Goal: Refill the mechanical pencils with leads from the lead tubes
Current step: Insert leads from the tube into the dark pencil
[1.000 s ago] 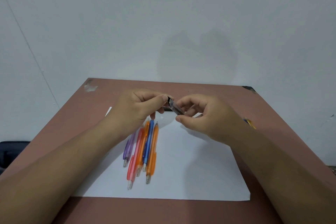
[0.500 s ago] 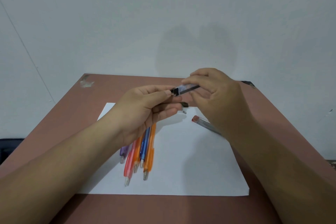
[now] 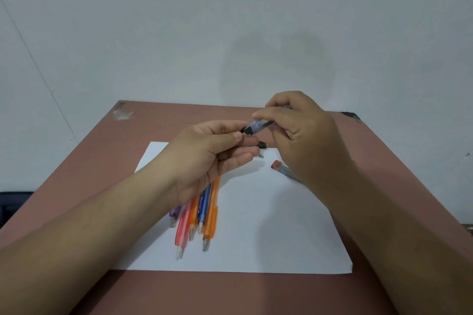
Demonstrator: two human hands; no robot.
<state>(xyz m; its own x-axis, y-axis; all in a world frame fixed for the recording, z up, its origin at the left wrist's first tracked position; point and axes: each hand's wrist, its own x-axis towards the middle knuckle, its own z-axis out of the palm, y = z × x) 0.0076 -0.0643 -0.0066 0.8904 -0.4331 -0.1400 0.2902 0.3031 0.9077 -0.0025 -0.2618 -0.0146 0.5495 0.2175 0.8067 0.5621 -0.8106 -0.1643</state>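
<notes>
Five translucent plastic mechanical pencils, purple, pink, two orange and one blue, lie bunched on a white paper sheet under my left hand, whose thumb and fingers pinch a small black piece at the mouth of a clear, dark-capped lead tube. My right hand pinches that tube. A second clear tube with a red cap rests on the paper. Beneath is a matte reddish-brown table against a plain pale wall.
</notes>
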